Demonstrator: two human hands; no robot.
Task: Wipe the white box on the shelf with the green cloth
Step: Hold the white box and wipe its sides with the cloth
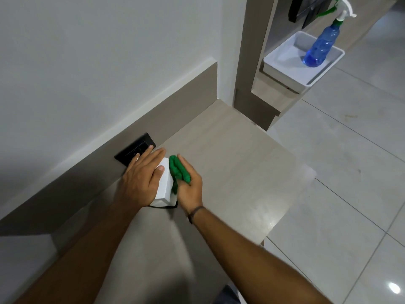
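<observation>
A small white box (164, 187) sits on the beige shelf (230, 163) close to the wall. My left hand (142, 174) lies flat on top of the box, fingers spread, holding it down. My right hand (189, 185) is closed around a bunched green cloth (178, 170) and presses it against the right side of the box. A dark cable or edge shows under the box's near corner. Most of the box's top is hidden by my left hand.
A black wall socket plate (135, 148) sits on the grey skirting just behind the box. Farther right, a white tray (282, 69) on a lower shelf holds a blue spray bottle (322, 43). The shelf's right edge drops to a tiled floor (350, 172).
</observation>
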